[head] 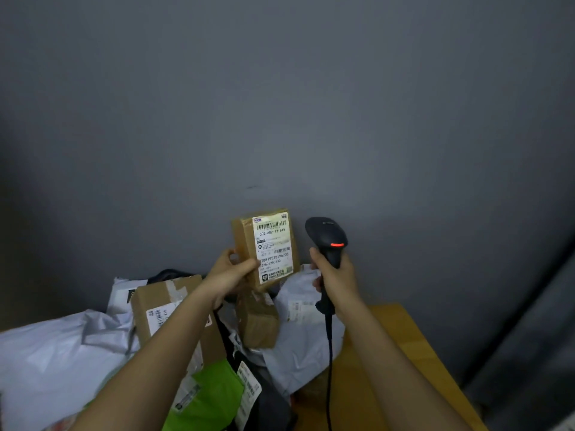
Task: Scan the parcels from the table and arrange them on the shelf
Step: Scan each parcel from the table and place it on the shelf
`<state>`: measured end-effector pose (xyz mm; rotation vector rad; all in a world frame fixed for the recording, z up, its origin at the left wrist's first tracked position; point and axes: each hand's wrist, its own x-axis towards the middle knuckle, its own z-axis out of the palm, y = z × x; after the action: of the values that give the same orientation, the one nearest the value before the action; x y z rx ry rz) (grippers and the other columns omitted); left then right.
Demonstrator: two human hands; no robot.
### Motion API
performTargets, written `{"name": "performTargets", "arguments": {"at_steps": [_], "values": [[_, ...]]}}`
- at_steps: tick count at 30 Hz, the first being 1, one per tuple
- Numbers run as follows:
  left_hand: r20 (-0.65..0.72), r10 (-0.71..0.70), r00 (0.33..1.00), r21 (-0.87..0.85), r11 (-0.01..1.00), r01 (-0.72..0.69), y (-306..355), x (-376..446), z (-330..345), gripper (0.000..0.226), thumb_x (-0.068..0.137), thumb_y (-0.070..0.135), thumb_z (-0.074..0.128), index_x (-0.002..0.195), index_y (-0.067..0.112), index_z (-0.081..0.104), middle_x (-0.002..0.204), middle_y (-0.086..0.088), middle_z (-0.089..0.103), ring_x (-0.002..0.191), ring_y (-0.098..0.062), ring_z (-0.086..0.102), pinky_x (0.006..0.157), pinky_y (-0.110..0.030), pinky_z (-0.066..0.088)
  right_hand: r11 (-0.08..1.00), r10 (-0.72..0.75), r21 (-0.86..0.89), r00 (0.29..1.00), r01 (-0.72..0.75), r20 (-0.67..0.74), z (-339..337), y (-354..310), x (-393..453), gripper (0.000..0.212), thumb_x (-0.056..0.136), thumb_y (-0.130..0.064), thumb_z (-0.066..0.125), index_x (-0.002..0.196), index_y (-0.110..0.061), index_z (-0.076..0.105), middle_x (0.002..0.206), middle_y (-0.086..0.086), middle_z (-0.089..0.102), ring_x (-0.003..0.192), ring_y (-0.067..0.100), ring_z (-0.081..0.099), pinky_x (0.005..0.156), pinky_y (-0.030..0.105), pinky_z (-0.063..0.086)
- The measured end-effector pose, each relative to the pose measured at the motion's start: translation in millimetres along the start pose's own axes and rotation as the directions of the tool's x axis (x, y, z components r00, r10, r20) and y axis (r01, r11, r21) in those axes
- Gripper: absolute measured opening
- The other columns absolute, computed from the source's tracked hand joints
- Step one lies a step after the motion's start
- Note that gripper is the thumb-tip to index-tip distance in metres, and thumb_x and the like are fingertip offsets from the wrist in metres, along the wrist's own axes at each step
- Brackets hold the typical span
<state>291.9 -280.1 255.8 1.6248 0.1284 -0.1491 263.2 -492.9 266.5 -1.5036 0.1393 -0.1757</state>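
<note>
Brown cardboard is what the left hand holds: a small parcel wrapped in clear tape, raised upright in front of the grey wall. The thumb lies on the front face near the lower left corner and the other fingers are curled round the left edge and the back, so the hand is clamped on the box. A white shipping label covers most of the front face and is turned toward the camera — two barcodes and some printed numbers can be read on it. Just beside it, to the right and not touching, the right hand grips the handle of a black barcode scanner, with fingers closed round it; the head of the scanner stands about level with the label and shows a small red-orange light on its back. A black cable hangs from the bottom of the handle down over the table. Below the hands lies a pile of other parcels on a wooden table: a bigger cardboard box under the left forearm, a small brown taped packet directly under the held parcel, a white plastic mailer on the right, a large white mailer on the left, and a green bag near the bottom edge.
</note>
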Motion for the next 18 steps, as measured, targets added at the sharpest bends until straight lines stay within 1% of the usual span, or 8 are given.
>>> {"name": "performTargets", "arguments": {"at_steps": [1, 3, 6, 8, 10, 12, 15, 18], "values": [[-0.009, 0.009, 1.0, 0.011, 1.0, -0.009, 0, 0, -2, 0.065, 0.081, 0.024, 0.073, 0.134, 0.015, 0.037, 0.122, -0.01, 0.062, 0.101, -0.027, 0.066, 0.094, -0.048, 0.052, 1.0, 0.004, 0.0, 1.0, -0.004, 0.026, 0, -2, -3, 0.021, 0.09, -0.029, 0.067, 0.105, -0.017, 0.059, 0.084, 0.009, 0.064, 0.054, 0.014, 0.053, 0.052, 0.024, 0.047], [-0.023, 0.015, 1.0, 0.01, 1.0, -0.014, 2, -2, -6, 0.066, 0.082, 0.023, 0.073, 0.136, 0.015, 0.036, 0.125, -0.011, 0.06, 0.103, -0.027, 0.065, 0.095, -0.048, 0.051, 1.0, 0.005, -0.017, 0.997, -0.004, 0.073, -1, -7, -9, 0.02, 0.09, -0.026, 0.067, 0.106, -0.017, 0.058, 0.081, 0.01, 0.063, 0.049, 0.014, 0.049, 0.051, 0.026, 0.045], [-0.055, 0.026, 0.998, -0.01, 1.0, -0.027, 4, -5, -7, 0.069, 0.083, 0.021, 0.071, 0.14, 0.014, 0.032, 0.128, -0.012, 0.058, 0.104, -0.027, 0.065, 0.097, -0.047, 0.05, 0.998, 0.01, -0.06, 0.985, 0.0, 0.172, -5, -15, -22, 0.031, 0.087, -0.019, 0.07, 0.113, -0.017, 0.054, 0.077, 0.009, 0.06, 0.047, 0.013, 0.049, 0.049, 0.026, 0.045], [-0.069, 0.036, 0.997, -0.006, 0.999, -0.037, 5, -5, -8, 0.07, 0.083, 0.021, 0.071, 0.14, 0.014, 0.032, 0.129, -0.011, 0.058, 0.104, -0.026, 0.065, 0.096, -0.046, 0.051, 0.994, 0.027, -0.109, 0.965, 0.001, 0.26, -5, -19, -32, 0.037, 0.084, -0.018, 0.073, 0.115, -0.02, 0.053, 0.067, 0.004, 0.056, 0.047, 0.012, 0.049, 0.049, 0.024, 0.045], [-0.077, 0.041, 0.996, -0.005, 0.999, -0.042, 5, -5, -9, 0.071, 0.083, 0.022, 0.072, 0.14, 0.014, 0.032, 0.13, -0.011, 0.057, 0.104, -0.026, 0.065, 0.095, -0.045, 0.051, 0.99, 0.048, -0.143, 0.952, -0.005, 0.303, -5, -22, -41, 0.034, 0.083, -0.02, 0.075, 0.11, -0.018, 0.056, 0.057, -0.003, 0.055, 0.046, 0.011, 0.049, 0.049, 0.023, 0.045], [-0.08, 0.044, 0.996, -0.006, 0.999, -0.044, 6, -5, -10, 0.071, 0.083, 0.023, 0.072, 0.141, 0.014, 0.031, 0.132, -0.012, 0.056, 0.106, -0.026, 0.064, 0.096, -0.045, 0.051, 0.984, 0.076, -0.175, 0.955, -0.026, 0.288, -3, -24, -47, 0.024, 0.082, -0.023, 0.076, 0.098, -0.012, 0.061, 0.051, -0.004, 0.053, 0.044, 0.01, 0.046, 0.047, 0.021, 0.043], [-0.084, 0.046, 0.995, -0.001, 0.999, -0.046, 8, -7, -8, 0.072, 0.084, 0.022, 0.07, 0.142, 0.013, 0.029, 0.133, -0.012, 0.055, 0.108, -0.027, 0.063, 0.098, -0.045, 0.05, 0.979, 0.101, -0.196, 0.967, -0.054, 0.236, -1, -26, -51, 0.021, 0.082, -0.026, 0.076, 0.082, -0.013, 0.061, 0.049, -0.001, 0.049, 0.043, 0.01, 0.044, 0.044, 0.02, 0.04], [-0.088, 0.049, 0.995, -0.002, 0.999, -0.049, 8, -7, -8, 0.072, 0.085, 0.022, 0.07, 0.143, 0.014, 0.029, 0.134, -0.011, 0.054, 0.108, -0.026, 0.062, 0.098, -0.043, 0.05, 0.978, 0.09, -0.205, 0.969, -0.042, 0.23, -1, -26, -52, 0.021, 0.082, -0.026, 0.076, 0.079, -0.014, 0.06, 0.047, -0.003, 0.049, 0.043, 0.01, 0.044, 0.044, 0.02, 0.04]]}}
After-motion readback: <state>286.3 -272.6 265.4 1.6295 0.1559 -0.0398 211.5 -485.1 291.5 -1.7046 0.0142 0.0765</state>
